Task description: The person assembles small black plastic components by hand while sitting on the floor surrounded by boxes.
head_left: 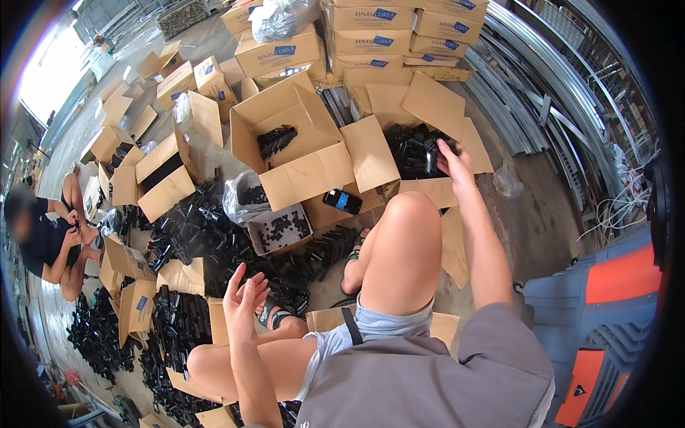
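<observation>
My right hand (459, 165) is over an open cardboard box (372, 158) at the right. A shiny black part (431, 161) is pinched at its fingertips, above a heap of similar black parts (412, 143) inside. My left hand (245, 294) is raised near my bent leg, palm up and fingers apart, with nothing in it. Beneath and beyond it spreads a pile of black parts (203, 232) on the floor. A small white-lined box (258, 242) holding little black pieces stands just ahead of that hand.
A larger open carton (246, 135) holds a few black parts. A phone (342, 201) lies on a cardboard flap. Stacked cartons (371, 43) stand behind, metal profiles (531, 85) lie at right, and a grey-orange case (599, 307) is beside me. Another person (53, 239) sits at left.
</observation>
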